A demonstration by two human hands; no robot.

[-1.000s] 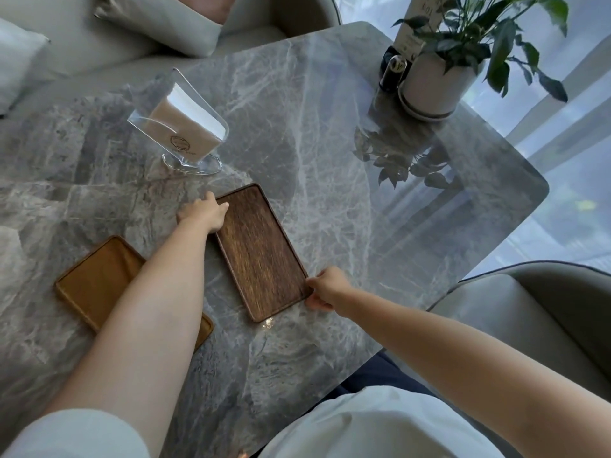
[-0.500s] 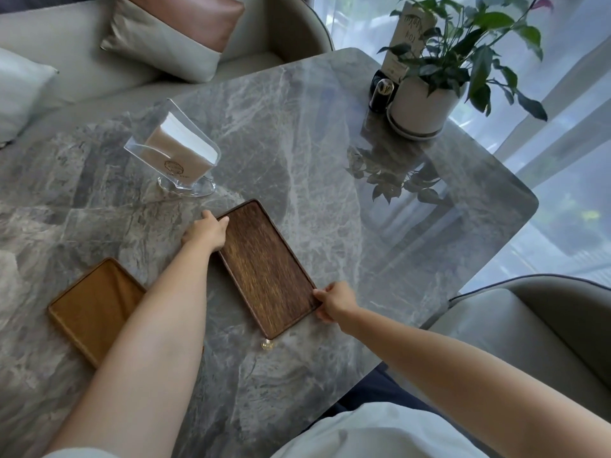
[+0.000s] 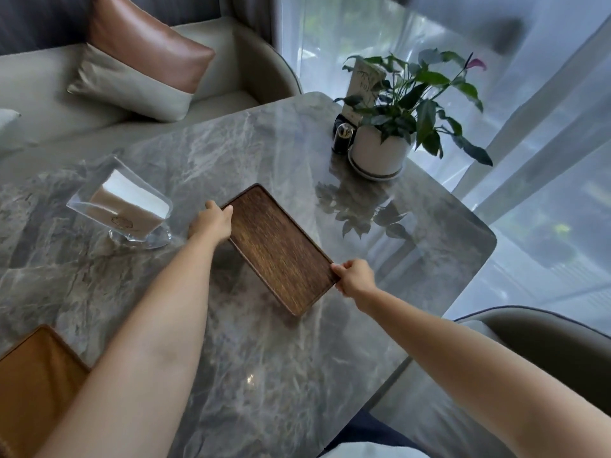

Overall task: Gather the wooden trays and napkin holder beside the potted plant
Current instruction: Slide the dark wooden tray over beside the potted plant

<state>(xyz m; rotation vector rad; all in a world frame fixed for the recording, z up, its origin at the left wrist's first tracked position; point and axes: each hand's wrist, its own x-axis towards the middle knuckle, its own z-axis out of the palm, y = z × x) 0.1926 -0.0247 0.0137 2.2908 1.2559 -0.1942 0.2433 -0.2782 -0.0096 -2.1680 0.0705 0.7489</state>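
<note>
Left hand (image 3: pixel 211 223) and right hand (image 3: pixel 355 277) clamped on opposite ends of dark wooden tray (image 3: pixel 281 249), mid grey marble table (image 3: pixel 264 358). Potted plant (image 3: pixel 380 150) far right by sheer curtain (image 3: pixel 529 160); napkin holder (image 3: pixel 122 206) left; lighter tray (image 3: pixel 36 375) near left. Cushioned sofa (image 3: pixel 49 94) beyond.

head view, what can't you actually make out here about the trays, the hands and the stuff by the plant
- Light tray, head view: cut off by the left and bottom edges and covered by the left forearm.
- Dark tray: whether it is lifted or resting on the table cannot be told.
- Left hand and right hand: fingers under the tray rim are hidden.
- Card behind the potted plant: text too small, leaves cross it.
</note>
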